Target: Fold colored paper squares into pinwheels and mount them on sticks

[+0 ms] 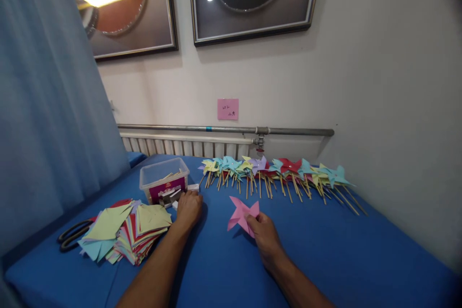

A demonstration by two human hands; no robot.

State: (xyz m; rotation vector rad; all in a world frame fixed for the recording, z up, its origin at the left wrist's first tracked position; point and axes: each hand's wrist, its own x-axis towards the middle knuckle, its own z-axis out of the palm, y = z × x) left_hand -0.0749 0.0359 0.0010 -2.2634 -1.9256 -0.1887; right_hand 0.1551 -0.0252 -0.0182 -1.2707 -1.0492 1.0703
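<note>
The right hand [265, 236] pinches a pink pinwheel [241, 214] on the blue table [325, 245]; the left hand [187, 209], fingers curled, touches small boxes [171, 196] beside the plastic tub [164, 178]

Row of finished pinwheels [277, 173] along the table's [325, 250] far edge, plastic box [164, 180] left of them, stack of paper squares [126, 233] nearer the left edge, scissors [74, 235] left of the stack, single pinwheel [241, 214] mid-table.
</note>
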